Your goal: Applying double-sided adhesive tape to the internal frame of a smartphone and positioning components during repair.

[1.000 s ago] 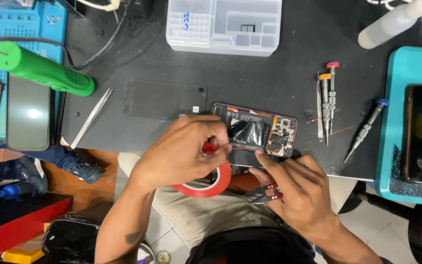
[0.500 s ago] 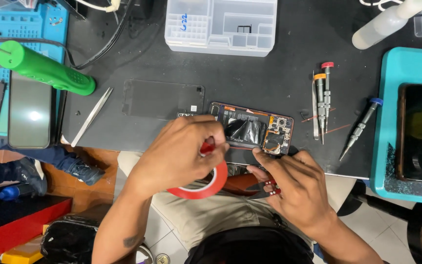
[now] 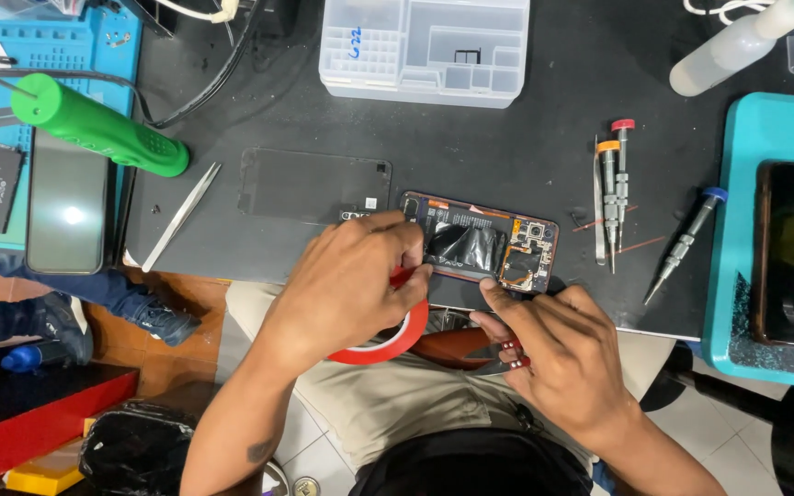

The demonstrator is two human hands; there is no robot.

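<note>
Here our left hand (image 3: 346, 289) clasps a red tape roll (image 3: 388, 335) while our right hand (image 3: 562, 354) pinches small scissors (image 3: 503, 360). Beside them, the opened phone (image 3: 480, 246) shows its parts; the clear compartment box (image 3: 425, 46) looks mostly bare.

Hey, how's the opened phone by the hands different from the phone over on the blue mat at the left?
The opened phone lies with its insides showing: dark parts and circuit boards. The phone on the blue mat shows a smooth, shiny face that reflects light. The opened phone lies crosswise near the desk edge, with the right hand touching its edge; the phone on the blue mat lies lengthwise, untouched. Both lie flat.
</note>
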